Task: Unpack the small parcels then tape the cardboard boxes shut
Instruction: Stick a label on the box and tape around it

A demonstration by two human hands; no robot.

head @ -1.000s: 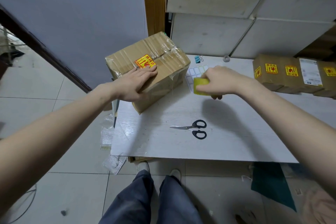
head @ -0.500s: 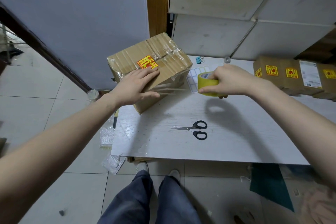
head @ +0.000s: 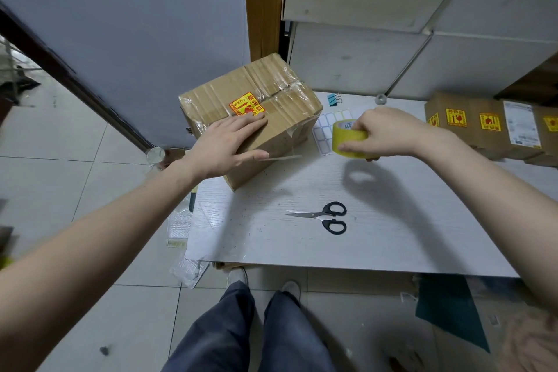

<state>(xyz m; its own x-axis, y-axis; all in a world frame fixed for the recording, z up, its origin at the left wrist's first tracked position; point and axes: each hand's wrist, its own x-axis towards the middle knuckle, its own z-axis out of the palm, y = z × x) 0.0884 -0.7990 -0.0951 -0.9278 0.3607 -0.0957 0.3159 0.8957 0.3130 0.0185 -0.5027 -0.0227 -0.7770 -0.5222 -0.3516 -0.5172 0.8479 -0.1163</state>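
**Tape drawn out beside the box, ready for the seam**

Nearest the camera, at the bottom centre of the frame, the person's legs stood on the tiled floor below the white worktop. On that worktop, lower centre, lay the black-handled scissors, untouched and well apart from both hands.

Further in, at centre left, the left hand lay flat with straight fingers on the cardboard box, pressing on its top near the red and yellow sticker. The box sat tilted at the far left corner of the worktop, much of it already wrapped in clear tape. At centre right, the right hand gripped the yellow tape roll, held above the worktop just beside the box. A thin strip seemed to run from the box's near edge toward the roll, though it was faint.

Beyond, a sheet of blank labels lay under the roll, and more stickered boxes lined the right edge.

This looked like the taping step. The next move would likely call for pulling the strip taut, smoothing it down, then reaching for the scissors to cut it.
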